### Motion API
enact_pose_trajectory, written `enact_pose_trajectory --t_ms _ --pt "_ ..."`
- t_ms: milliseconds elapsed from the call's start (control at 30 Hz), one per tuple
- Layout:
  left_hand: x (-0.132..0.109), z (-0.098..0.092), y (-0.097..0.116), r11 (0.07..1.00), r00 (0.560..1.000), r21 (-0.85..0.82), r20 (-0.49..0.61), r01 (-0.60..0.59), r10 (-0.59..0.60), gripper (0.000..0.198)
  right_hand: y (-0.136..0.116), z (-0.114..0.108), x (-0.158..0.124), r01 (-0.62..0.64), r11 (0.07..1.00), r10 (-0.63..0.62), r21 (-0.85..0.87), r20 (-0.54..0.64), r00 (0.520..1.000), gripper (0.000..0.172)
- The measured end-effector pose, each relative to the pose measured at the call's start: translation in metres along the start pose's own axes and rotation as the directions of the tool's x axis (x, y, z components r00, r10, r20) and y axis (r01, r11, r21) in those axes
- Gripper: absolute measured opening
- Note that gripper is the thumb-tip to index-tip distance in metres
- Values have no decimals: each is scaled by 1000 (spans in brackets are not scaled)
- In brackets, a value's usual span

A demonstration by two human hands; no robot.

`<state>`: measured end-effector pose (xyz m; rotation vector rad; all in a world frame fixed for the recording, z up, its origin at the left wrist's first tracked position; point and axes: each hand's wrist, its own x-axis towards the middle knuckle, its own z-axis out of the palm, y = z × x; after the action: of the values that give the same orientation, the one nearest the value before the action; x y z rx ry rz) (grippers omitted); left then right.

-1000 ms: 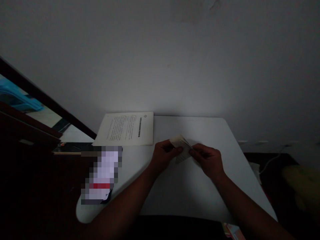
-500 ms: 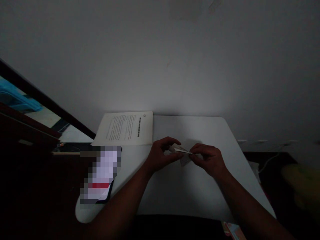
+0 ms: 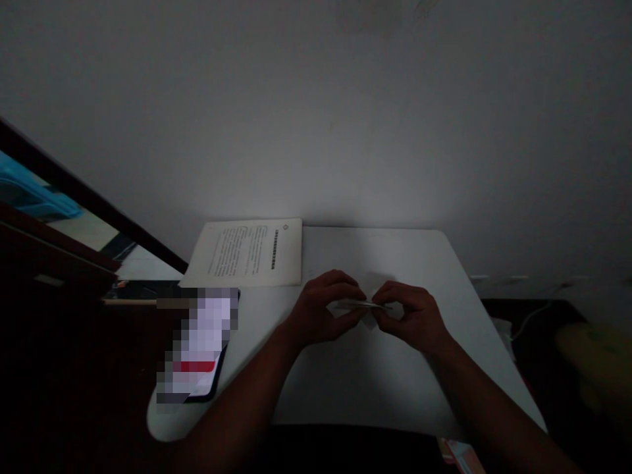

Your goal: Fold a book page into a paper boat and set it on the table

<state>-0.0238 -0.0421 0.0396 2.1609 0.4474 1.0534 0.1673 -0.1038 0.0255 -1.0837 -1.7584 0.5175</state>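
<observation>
Between my two hands a small folded piece of paper (image 3: pixel 348 305) is held a little above the white table (image 3: pixel 365 388), seen nearly edge-on as a thin pale strip. My left hand (image 3: pixel 323 306) pinches it from the left, thumb below and fingers above. From the other side my right hand (image 3: pixel 412 313) grips it between thumb and fingertips. The two sets of fingertips almost meet at the middle of the paper. Fingers and dim light hide how it is folded.
A printed sheet or booklet (image 3: pixel 247 253) lies at the table's back left corner. Near the left edge is a phone (image 3: pixel 202 342) with a lit, blurred screen. A grey wall (image 3: pixel 345 131) rises behind the table. Right of the table sits a dim yellowish object (image 3: pixel 597 368).
My left hand has moved right, its fingers now closed on the paper near my right fingertips. The paper has gone from tilted and slightly spread to flat and nearly level.
</observation>
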Motion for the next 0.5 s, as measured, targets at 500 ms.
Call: enact_pose_trajectory --t_ms 500 --pt "-2 12 1 976 979 -182 -144 119 -147 6 0 4 -3 -203 973 211 109 -73 975 6"
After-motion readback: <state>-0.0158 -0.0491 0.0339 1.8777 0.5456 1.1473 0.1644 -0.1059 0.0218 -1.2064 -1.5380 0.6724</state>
